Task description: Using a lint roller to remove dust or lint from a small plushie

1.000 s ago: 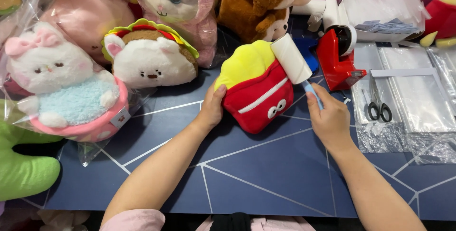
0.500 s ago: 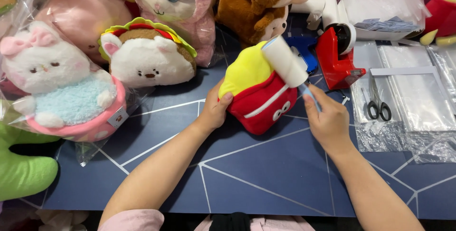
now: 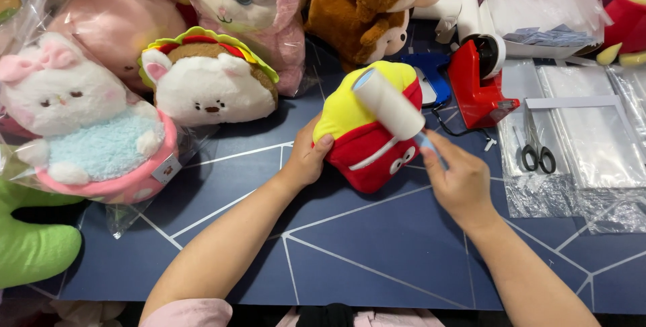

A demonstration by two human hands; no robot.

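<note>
Two hands: left hand [image 3: 307,159] grips the fries plush [image 3: 367,135]; right hand [image 3: 459,182] pinches the lint roller [image 3: 390,103].

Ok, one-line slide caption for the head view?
Left hand steadies a red-and-yellow fries-shaped plush toy while the right hand runs a white lint roller over it.

One view only, from the person's head, looking steeply down and forward over a dark blue table [image 3: 377,260]. It sits close: both forearms run up from the bottom edge, left hand [image 3: 306,159] and right hand [image 3: 461,182] meeting just above centre frame. Plush toys [image 3: 208,85] fill the far left and top, clear bags [image 3: 592,145] the right edge. The near table edge shows along the bottom. With a single camera, no second view overlaps it.
</note>
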